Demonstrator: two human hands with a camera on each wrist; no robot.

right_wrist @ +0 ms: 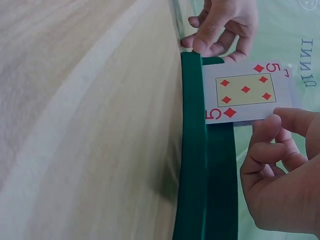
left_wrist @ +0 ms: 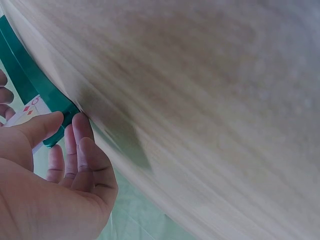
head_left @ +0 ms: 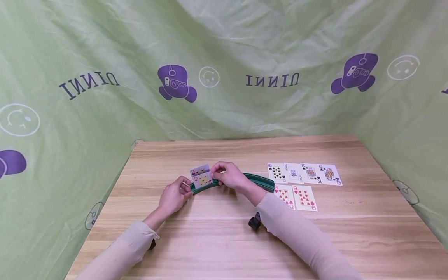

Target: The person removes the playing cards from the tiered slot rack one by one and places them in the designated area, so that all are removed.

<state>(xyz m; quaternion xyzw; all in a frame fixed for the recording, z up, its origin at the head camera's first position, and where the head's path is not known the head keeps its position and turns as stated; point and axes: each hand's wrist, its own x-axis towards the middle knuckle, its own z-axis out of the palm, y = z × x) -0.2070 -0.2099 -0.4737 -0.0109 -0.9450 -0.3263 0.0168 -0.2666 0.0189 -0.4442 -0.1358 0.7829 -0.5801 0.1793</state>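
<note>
A curved green card holder [head_left: 260,179] lies on the table. In its left end stands a five of diamonds [right_wrist: 245,92], with a card marked 7 [head_left: 199,170] upright behind it. My right hand [head_left: 229,175] pinches the five's right edge near the top corner between thumb and index finger; the other fingers are curled in. At the holder's left end, my left hand [head_left: 174,195] grips the green tip between thumb and fingers, as the left wrist view shows. The right forearm covers part of the holder's front side in the head view.
Right of the holder, a row of overlapping black-suited cards includes a ten [head_left: 277,173], a king [head_left: 310,172] and a queen [head_left: 329,174]. Below them lie an eight [head_left: 285,195], partly behind the sleeve, and a nine [head_left: 305,197] in red. Green cloth [head_left: 224,116] surrounds the wooden table [head_left: 217,241].
</note>
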